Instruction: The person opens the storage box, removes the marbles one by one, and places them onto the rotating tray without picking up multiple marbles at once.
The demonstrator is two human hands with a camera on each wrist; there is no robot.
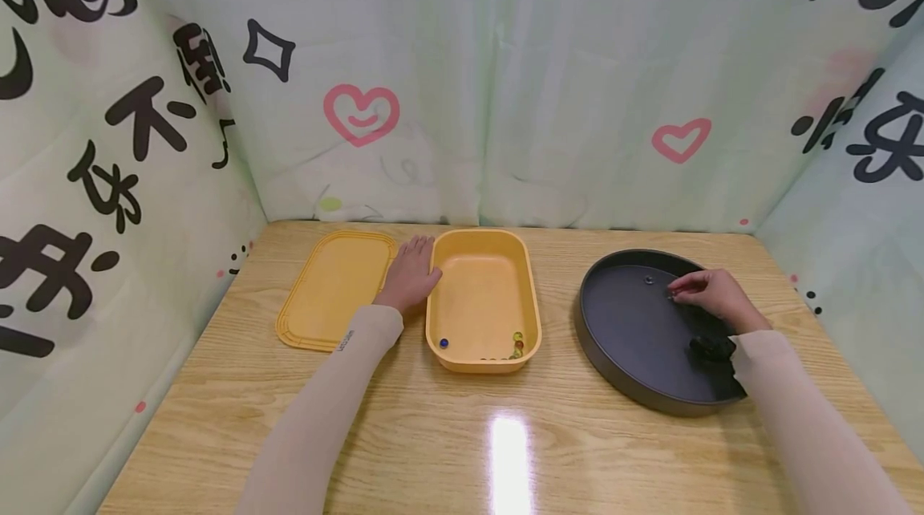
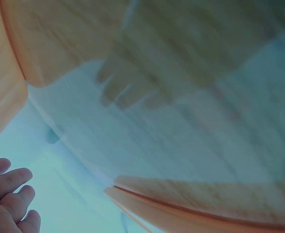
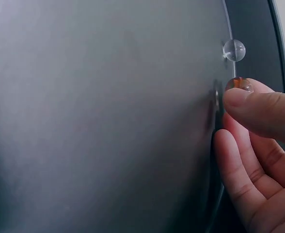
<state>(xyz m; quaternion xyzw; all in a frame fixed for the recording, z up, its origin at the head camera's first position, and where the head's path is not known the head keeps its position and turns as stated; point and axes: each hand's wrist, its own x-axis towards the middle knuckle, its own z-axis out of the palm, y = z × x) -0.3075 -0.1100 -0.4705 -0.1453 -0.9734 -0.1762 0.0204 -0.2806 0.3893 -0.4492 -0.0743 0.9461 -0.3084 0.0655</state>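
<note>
Over the round dark grey tray (image 1: 628, 330) on the right, my right hand (image 1: 713, 298) pinches a clear marble with an orange core (image 3: 240, 83) between thumb and finger. Another clear marble (image 3: 235, 50) lies on the tray floor by the wall, just beyond the fingertips. My left hand (image 1: 410, 274) rests with extended fingers against the left side of the yellow rectangular container (image 1: 476, 282). Inside the container, a blue marble (image 1: 443, 343) sits at the near left. Several green, yellow and red marbles (image 1: 518, 344) gather at its near right corner; its near wall partly hides others.
A flat yellow lid (image 1: 335, 286) lies left of the container, partly behind the left hand. All of these stand on a wooden table (image 1: 426, 435). Printed fabric (image 1: 577, 82) hangs behind and at both sides. A strip of tabletop separates container and tray.
</note>
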